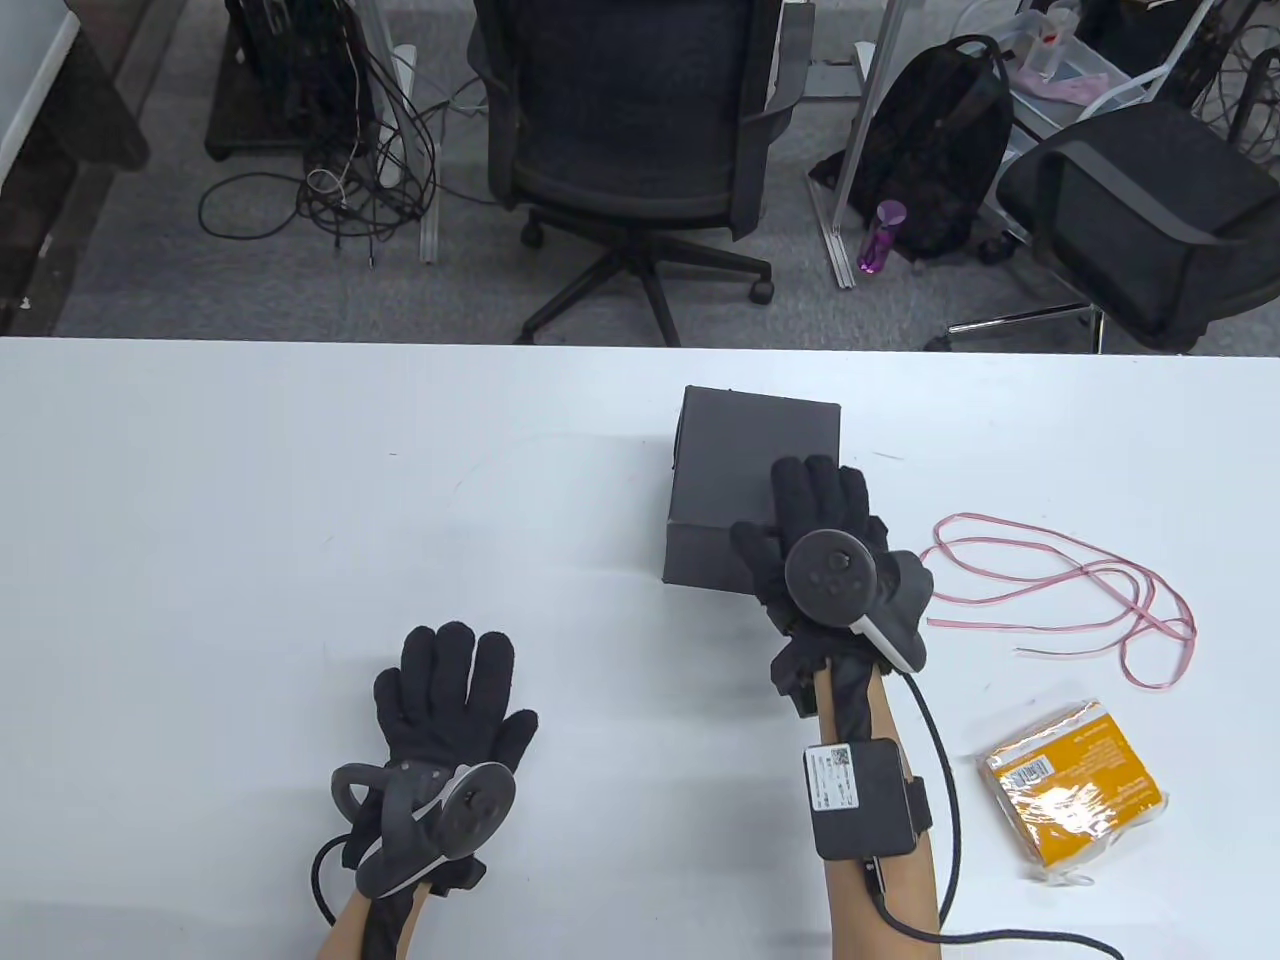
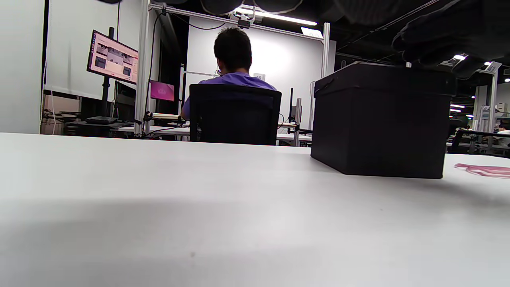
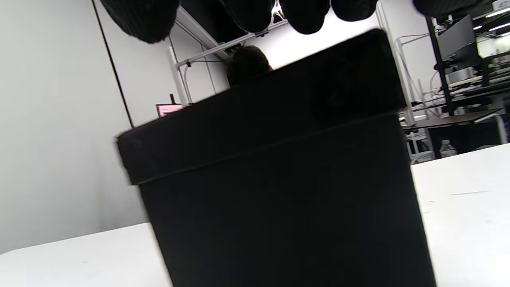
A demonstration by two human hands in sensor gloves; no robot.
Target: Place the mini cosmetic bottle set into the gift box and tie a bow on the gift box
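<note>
A black gift box with its lid on stands at the middle of the white table; it also shows as the gift box and fills the right wrist view as the gift box. My right hand lies over the lid's near right corner, fingers straight above the lid. My left hand rests flat on the table, fingers spread, well to the box's left and nearer me. A thin pink ribbon lies in loose loops right of the box. An orange plastic-wrapped packet lies near the front right.
The table's far edge runs behind the box; beyond it stand office chairs, cables and a backpack. A person sits with their back to me at another desk.
</note>
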